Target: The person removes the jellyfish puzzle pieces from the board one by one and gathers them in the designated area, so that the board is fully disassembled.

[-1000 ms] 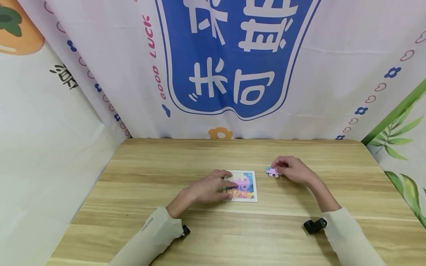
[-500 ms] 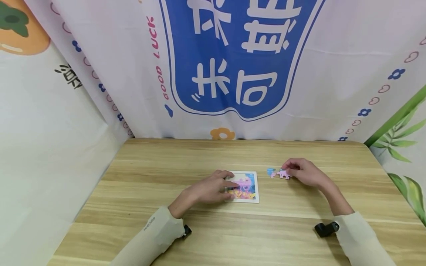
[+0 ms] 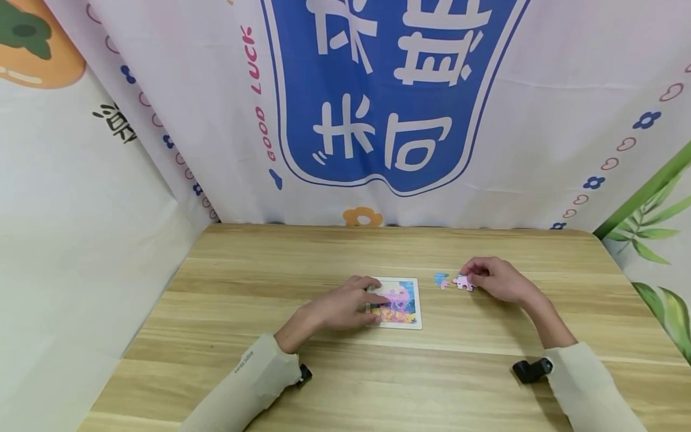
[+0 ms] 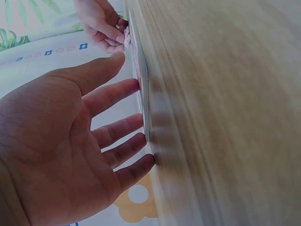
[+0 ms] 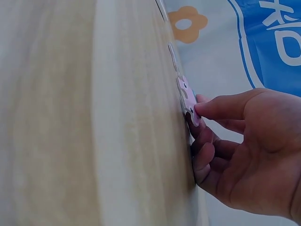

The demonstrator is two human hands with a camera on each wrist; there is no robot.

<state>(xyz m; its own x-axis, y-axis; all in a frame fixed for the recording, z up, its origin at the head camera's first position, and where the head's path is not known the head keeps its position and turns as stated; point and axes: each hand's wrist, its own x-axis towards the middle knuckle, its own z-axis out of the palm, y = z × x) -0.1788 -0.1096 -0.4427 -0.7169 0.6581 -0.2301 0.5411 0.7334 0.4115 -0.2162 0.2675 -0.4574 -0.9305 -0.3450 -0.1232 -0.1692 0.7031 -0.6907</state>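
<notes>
A small white-bordered jigsaw tray point(image 3: 418, 307) lies mid-table, bearing a pink, blue and yellow sea picture. Its upper left part shows pale, partly hidden by my left hand point(image 3: 341, 305). That hand rests on the tray's left side with spread, fairly straight fingers; in the left wrist view the fingertips point(image 4: 136, 117) touch its edge. To the right, my right hand point(image 3: 495, 281) pinches a pink jigsaw piece point(image 3: 462, 282) between thumb and curled fingers, low at the tabletop. The right wrist view shows this pink piece point(image 5: 188, 96) tilted up under the thumb. A blue-and-pink jigsaw piece point(image 3: 441, 280) lies between tray and right hand.
The wood-grain table point(image 3: 378, 384) reaches back to a printed cloth point(image 3: 486, 204) hanging behind it. Another cloth point(image 3: 108, 252) hangs at the left. Black wrist cameras point(image 3: 531, 370) sit at both sleeve cuffs.
My right hand has slid rightward with the pink piece, parting it from the blue-and-pink piece, which stays on the table. The left hand keeps its place on the tray. The view shifts slightly.
</notes>
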